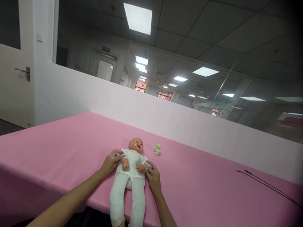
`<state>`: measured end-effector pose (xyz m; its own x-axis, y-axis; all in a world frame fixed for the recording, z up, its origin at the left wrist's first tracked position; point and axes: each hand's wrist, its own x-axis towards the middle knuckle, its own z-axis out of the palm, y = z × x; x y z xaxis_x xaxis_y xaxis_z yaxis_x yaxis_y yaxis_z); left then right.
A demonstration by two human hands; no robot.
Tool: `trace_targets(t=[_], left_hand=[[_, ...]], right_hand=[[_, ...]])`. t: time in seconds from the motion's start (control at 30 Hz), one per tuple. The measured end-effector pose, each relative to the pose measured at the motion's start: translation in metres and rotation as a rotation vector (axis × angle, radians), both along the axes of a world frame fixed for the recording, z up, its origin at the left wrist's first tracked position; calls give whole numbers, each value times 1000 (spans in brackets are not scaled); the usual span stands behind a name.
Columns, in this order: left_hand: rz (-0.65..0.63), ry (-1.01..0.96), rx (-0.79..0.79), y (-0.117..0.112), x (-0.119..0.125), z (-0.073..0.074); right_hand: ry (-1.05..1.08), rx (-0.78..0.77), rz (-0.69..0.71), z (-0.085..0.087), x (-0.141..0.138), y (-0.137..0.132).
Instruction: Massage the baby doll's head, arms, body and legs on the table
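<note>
A baby doll [131,176] in a white one-piece suit lies on its back on the pink table [59,148], head pointing away from me, legs hanging over the near edge. My left hand [111,161] rests on the doll's shoulder and upper arm at its left side, fingers spread. My right hand [153,177] touches the doll's other arm and side, fingers slightly curled. Neither hand lifts the doll. A small white bottle with a green cap [156,149] stands on the table just to the right of the doll's head.
A white partition wall [180,123] with glass above runs along the table's far edge. A thin dark cable [267,185] lies on the cloth at the far right. A white door with a handle [23,72] stands at the left.
</note>
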<state>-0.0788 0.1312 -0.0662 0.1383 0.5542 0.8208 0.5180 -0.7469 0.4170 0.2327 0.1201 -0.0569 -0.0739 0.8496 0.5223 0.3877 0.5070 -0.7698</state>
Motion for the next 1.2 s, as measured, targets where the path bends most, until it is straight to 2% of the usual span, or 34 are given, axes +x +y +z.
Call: trace_targets(t=[0.13, 0.3, 0.4, 0.53, 0.8, 0.9, 1.03, 1.2], left_hand=[[-17, -123, -129, 1, -1, 3], [92, -624, -415, 11, -11, 4], [155, -768, -483, 17, -18, 0], [131, -705, -445, 15, -15, 1], [-30, -156, -163, -3, -1, 6], [-31, -89, -91, -4, 0, 4], [-47, -218, -232, 0, -2, 4], [103, -672, -440, 13, -13, -1]], right_hand=[[136, -45, -30, 0, -1, 2], [493, -237, -192, -1, 9, 7], [658, -261, -287, -2, 17, 8], [604, -253, -269, 0, 15, 6], [170, -47, -13, 4, -2, -2], [56, -19, 14, 3, -4, -4], [190, -70, -42, 1, -1, 1], [574, -247, -239, -7, 12, 11]])
